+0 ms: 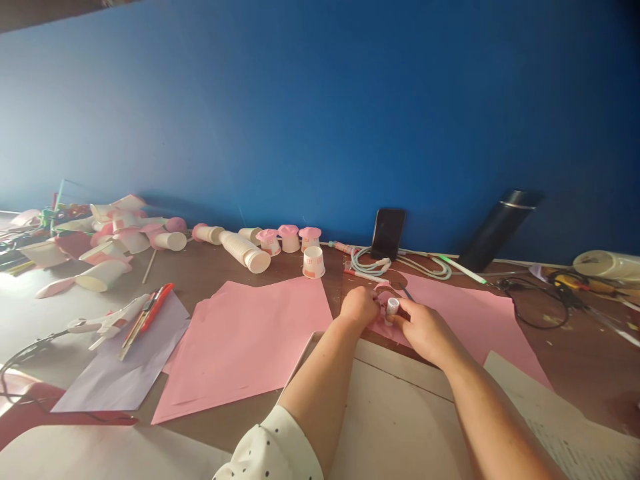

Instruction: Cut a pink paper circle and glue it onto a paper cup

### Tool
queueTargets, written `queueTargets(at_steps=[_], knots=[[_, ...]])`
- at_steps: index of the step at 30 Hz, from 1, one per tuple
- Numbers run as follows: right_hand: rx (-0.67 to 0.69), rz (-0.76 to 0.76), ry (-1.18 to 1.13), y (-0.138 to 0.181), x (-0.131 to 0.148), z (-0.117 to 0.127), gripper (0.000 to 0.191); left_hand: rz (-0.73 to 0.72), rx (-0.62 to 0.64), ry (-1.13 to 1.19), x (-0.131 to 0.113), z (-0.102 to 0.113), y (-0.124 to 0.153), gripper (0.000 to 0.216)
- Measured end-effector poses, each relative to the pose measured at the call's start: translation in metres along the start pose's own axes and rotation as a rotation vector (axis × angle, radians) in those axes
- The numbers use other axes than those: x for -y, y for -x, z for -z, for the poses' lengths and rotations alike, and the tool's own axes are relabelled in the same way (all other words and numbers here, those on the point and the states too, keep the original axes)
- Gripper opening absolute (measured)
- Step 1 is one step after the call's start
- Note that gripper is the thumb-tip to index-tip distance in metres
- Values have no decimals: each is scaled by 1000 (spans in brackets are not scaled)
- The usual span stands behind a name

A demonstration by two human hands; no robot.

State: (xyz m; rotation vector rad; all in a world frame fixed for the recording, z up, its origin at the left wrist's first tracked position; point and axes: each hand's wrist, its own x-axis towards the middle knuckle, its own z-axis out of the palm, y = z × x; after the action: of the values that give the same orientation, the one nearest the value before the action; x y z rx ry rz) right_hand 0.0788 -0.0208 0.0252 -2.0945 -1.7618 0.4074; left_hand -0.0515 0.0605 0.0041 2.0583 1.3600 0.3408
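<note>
My right hand (427, 331) pinches a small white cylinder (393, 307) with an open round top, held roughly upright between thumb and fingers. Close to its left, my left hand (361, 305) is closed, its fingertips curled against small pink paper pieces (384, 288). Whatever those fingertips grip is mostly hidden. Both hands are over the near left edge of a pink paper sheet (465, 313) on the brown table. Beyond my left hand stands an upside-down paper cup (314, 262) with a printed pattern.
A stack of pink sheets (250, 340) lies left, beside a red utility knife (147, 317) and glue gun (113, 320). Cups with pink tops (289, 238) and a cup stack (244, 252) line the blue wall. A phone (389, 233), coiled cable (370, 262) and black bottle (500, 230) are behind.
</note>
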Motion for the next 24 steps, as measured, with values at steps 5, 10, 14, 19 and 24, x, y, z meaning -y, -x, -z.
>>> queueTargets(at_steps=[5,10,14,19,24], knots=[[-36,20,-20,0,-1,-1,15,-8,-3,-13,1,-1,-1,23],[-63,20,-34,-2,-2,-5,21,-35,-2,-35,3,-2,-2,21],[-64,9,-26,-4,-3,-9,23,-49,-5,-61,3,-1,-2,21],[-67,-45,33,-7,-3,-11,30,-38,-4,-58,1,0,-1,24],[-163,-31,-23,-4,-1,-8,25,-32,-23,-53,1,-1,-2,30]])
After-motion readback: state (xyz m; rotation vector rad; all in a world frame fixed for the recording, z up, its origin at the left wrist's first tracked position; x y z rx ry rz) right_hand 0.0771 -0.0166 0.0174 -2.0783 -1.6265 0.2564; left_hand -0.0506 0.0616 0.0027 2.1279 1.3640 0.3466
